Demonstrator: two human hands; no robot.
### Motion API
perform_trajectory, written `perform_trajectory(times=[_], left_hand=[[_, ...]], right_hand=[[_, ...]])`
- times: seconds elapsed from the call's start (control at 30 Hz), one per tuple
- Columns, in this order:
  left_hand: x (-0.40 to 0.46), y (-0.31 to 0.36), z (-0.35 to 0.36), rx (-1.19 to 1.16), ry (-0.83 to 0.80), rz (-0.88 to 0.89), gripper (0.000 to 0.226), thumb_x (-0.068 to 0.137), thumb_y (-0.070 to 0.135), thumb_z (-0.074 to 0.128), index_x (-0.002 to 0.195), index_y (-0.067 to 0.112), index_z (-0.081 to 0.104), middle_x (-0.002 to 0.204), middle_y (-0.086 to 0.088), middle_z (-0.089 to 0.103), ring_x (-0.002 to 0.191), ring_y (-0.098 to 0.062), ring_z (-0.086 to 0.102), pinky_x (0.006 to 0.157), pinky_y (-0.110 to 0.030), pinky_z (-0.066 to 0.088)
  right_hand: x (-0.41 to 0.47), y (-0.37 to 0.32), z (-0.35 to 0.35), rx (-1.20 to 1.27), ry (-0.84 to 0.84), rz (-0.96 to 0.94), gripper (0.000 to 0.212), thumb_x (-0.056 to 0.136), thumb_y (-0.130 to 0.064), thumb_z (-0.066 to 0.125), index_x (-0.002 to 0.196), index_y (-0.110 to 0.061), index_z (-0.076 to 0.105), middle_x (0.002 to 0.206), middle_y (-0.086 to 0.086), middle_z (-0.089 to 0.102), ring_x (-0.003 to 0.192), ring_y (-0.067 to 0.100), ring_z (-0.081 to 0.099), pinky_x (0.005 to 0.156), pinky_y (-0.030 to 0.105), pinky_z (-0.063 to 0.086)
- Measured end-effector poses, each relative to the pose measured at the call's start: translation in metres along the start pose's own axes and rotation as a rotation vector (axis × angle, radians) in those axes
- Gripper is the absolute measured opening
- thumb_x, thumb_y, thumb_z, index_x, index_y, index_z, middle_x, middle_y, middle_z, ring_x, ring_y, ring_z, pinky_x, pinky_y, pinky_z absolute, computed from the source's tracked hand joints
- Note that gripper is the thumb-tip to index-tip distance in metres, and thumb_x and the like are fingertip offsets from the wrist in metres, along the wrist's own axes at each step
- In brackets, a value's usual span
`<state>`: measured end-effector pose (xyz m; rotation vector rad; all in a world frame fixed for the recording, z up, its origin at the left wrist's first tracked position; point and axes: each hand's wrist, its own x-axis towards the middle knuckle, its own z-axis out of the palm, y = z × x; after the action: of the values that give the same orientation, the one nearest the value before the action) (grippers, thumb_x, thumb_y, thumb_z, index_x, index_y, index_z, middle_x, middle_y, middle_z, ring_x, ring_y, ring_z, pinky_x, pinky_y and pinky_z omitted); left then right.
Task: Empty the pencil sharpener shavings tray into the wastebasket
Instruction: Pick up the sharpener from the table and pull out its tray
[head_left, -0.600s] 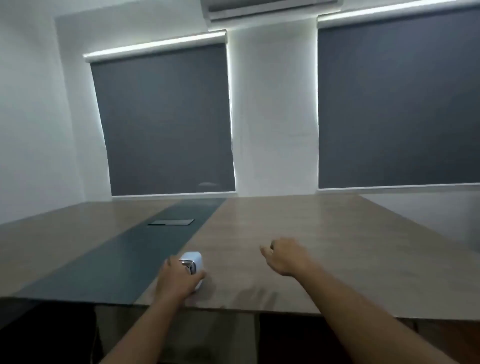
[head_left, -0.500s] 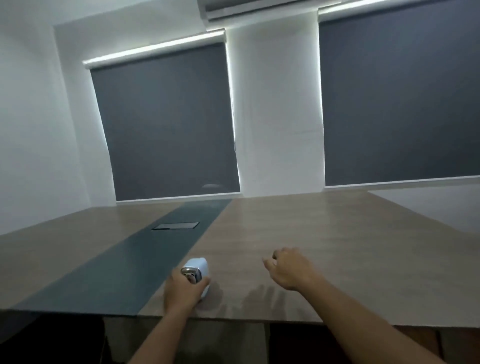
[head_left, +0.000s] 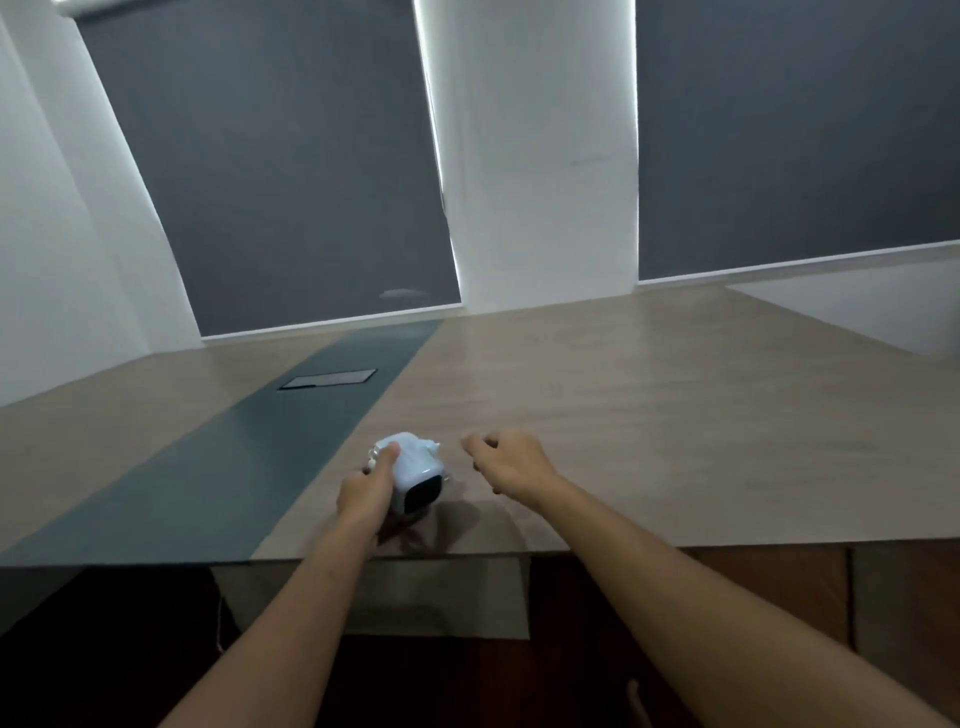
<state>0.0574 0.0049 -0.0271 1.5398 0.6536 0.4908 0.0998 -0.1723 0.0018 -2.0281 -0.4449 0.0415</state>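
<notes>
A small pale-blue pencil sharpener (head_left: 413, 473) stands on the wooden table (head_left: 649, 447) near its front edge. Its dark shavings tray (head_left: 422, 494) faces me at the lower front. My left hand (head_left: 366, 493) grips the sharpener from its left side, thumb across the top. My right hand (head_left: 511, 460) hovers just to the right of the sharpener, fingers loosely curled and holding nothing, a small gap away from it. No wastebasket is in view.
A dark green strip (head_left: 249, 467) runs down the table's middle, with a flat cable hatch (head_left: 328, 379) set in it. Grey roller blinds (head_left: 291, 171) cover the windows behind. The table's front edge (head_left: 467, 553) lies just below my hands, dark floor beneath.
The view has tilted down and moved closer. My left hand has turned the sharpener so its dark tray faces me. My right hand has stayed close beside it.
</notes>
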Motion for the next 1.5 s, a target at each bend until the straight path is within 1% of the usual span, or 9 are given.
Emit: perform_trajectory(times=[0.13, 0.27, 0.4, 0.6, 0.9, 1.0, 1.17, 1.37, 1.5], left_hand=[[-0.017, 0.006, 0.030, -0.074, -0.101, 0.014, 0.044, 0.081, 0.045, 0.063, 0.107, 0.010, 0.061, 0.105, -0.017, 0.069, 0.090, -0.033, 0.067, 0.072, -0.046, 0.060], [-0.042, 0.019, 0.067, -0.080, -0.255, 0.043, 0.047, 0.083, 0.043, 0.063, 0.116, 0.010, 0.062, 0.108, -0.015, 0.069, 0.091, -0.033, 0.067, 0.061, -0.039, 0.057], [-0.071, 0.031, 0.103, -0.076, -0.424, 0.120, 0.039, 0.087, 0.041, 0.059, 0.115, 0.013, 0.065, 0.105, -0.010, 0.070, 0.081, -0.024, 0.066, 0.050, -0.031, 0.053], [-0.122, 0.041, 0.172, -0.067, -0.652, 0.170, 0.038, 0.085, 0.043, 0.060, 0.114, 0.019, 0.065, 0.104, -0.009, 0.070, 0.083, -0.025, 0.066, 0.056, -0.034, 0.053], [-0.228, 0.045, 0.282, -0.132, -0.994, 0.228, 0.021, 0.084, 0.037, 0.061, 0.098, 0.023, 0.067, 0.100, -0.004, 0.069, 0.083, -0.023, 0.066, 0.067, -0.040, 0.053], [-0.266, 0.038, 0.315, -0.162, -1.089, 0.204, 0.020, 0.085, 0.034, 0.061, 0.099, 0.021, 0.066, 0.099, -0.005, 0.068, 0.082, -0.023, 0.066, 0.068, -0.041, 0.052], [-0.313, 0.026, 0.349, -0.174, -1.181, 0.145, 0.018, 0.083, 0.034, 0.063, 0.095, 0.022, 0.067, 0.092, 0.000, 0.071, 0.068, -0.013, 0.071, 0.055, -0.027, 0.057], [-0.305, 0.028, 0.354, -0.153, -1.183, 0.166, 0.019, 0.084, 0.035, 0.063, 0.098, 0.022, 0.065, 0.094, -0.001, 0.068, 0.064, -0.011, 0.071, 0.050, -0.026, 0.056], [-0.269, 0.029, 0.342, -0.073, -1.132, 0.235, 0.043, 0.084, 0.032, 0.067, 0.122, 0.014, 0.058, 0.107, -0.007, 0.067, 0.086, -0.023, 0.068, 0.052, -0.029, 0.059]], right_hand=[[-0.011, 0.003, -0.012, 0.241, -0.203, 0.269, 0.064, 0.085, -0.066, 0.047, 0.114, -0.012, 0.065, 0.096, 0.011, 0.063, 0.072, 0.023, 0.060, 0.064, 0.032, 0.053], [-0.018, 0.024, -0.040, 0.458, -0.148, 0.357, 0.068, 0.083, -0.067, 0.054, 0.120, -0.010, 0.064, 0.100, 0.010, 0.065, 0.073, 0.022, 0.061, 0.068, 0.033, 0.053], [-0.028, 0.048, -0.081, 0.642, -0.100, 0.352, 0.049, 0.082, -0.053, 0.067, 0.108, -0.011, 0.065, 0.091, 0.007, 0.059, 0.063, 0.016, 0.053, 0.054, 0.025, 0.048], [-0.070, 0.087, -0.163, 0.661, 0.045, 0.375, 0.049, 0.074, -0.056, 0.073, 0.098, -0.013, 0.066, 0.088, 0.003, 0.061, 0.070, 0.014, 0.058, 0.062, 0.026, 0.053], [-0.173, 0.128, -0.281, 0.746, 0.395, 0.347, 0.044, 0.074, -0.042, 0.078, 0.102, -0.011, 0.065, 0.080, 0.001, 0.063, 0.066, 0.012, 0.059, 0.052, 0.022, 0.048], [-0.208, 0.148, -0.311, 0.759, 0.506, 0.350, 0.040, 0.076, -0.039, 0.078, 0.103, -0.012, 0.066, 0.084, 0.001, 0.067, 0.071, 0.013, 0.062, 0.062, 0.024, 0.050], [-0.254, 0.170, -0.344, 0.790, 0.579, 0.349, 0.017, 0.081, -0.032, 0.075, 0.081, -0.018, 0.066, 0.058, -0.007, 0.069, 0.057, 0.007, 0.064, 0.060, 0.023, 0.051], [-0.264, 0.179, -0.362, 0.821, 0.641, 0.333, 0.014, 0.082, -0.028, 0.074, 0.082, -0.018, 0.065, 0.075, -0.002, 0.067, 0.069, 0.010, 0.060, 0.069, 0.024, 0.051], [-0.264, 0.191, -0.371, 0.868, 0.677, 0.293, 0.012, 0.085, -0.022, 0.072, 0.085, -0.014, 0.064, 0.077, 0.002, 0.067, 0.070, 0.012, 0.063, 0.071, 0.025, 0.053]])
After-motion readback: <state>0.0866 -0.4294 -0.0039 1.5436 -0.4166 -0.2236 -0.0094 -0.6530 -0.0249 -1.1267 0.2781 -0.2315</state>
